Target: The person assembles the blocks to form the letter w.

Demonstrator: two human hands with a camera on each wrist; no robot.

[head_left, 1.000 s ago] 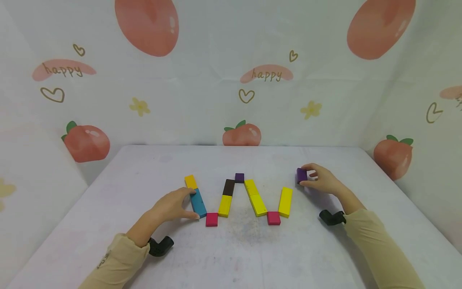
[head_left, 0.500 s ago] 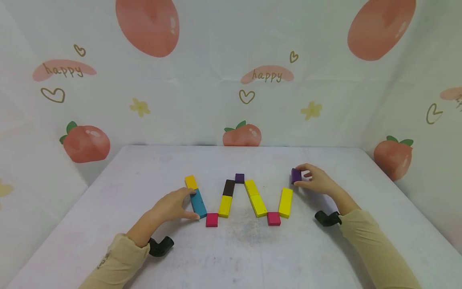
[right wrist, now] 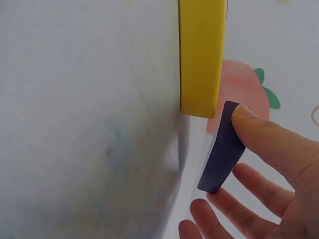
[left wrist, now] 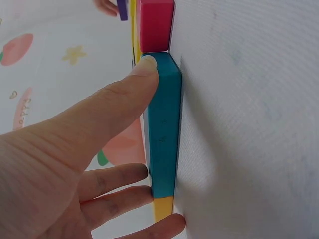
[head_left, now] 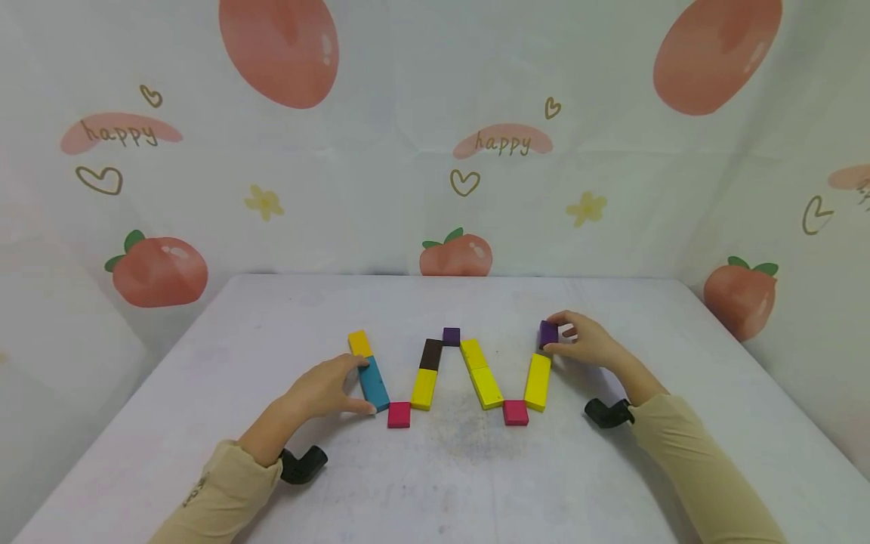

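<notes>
My left hand [head_left: 333, 387] spans a blue block [head_left: 374, 384] lying on the table, thumb at its near end and fingers by its far end. In the left wrist view the thumb [left wrist: 124, 94] presses the block's edge beside a red block [left wrist: 157, 25]. My right hand [head_left: 586, 341] pinches a dark purple block [head_left: 548, 334] between thumb and fingertips. This block is at the far end of a yellow block [head_left: 538, 383]. The right wrist view shows the purple block [right wrist: 222, 149] tilted and a narrow gap between it and the yellow block [right wrist: 202, 59].
Blocks form a zigzag on the white table [head_left: 448, 483]: an orange block [head_left: 359, 343], a brown block [head_left: 431, 354], a small purple block [head_left: 451, 337], a red square [head_left: 516, 412] and several yellow ones. A patterned cloth [head_left: 381, 189] hangs behind the table.
My right hand has moved left with the purple block, from right of the yellow block to its far end. The left hand has stayed at the blue block.
</notes>
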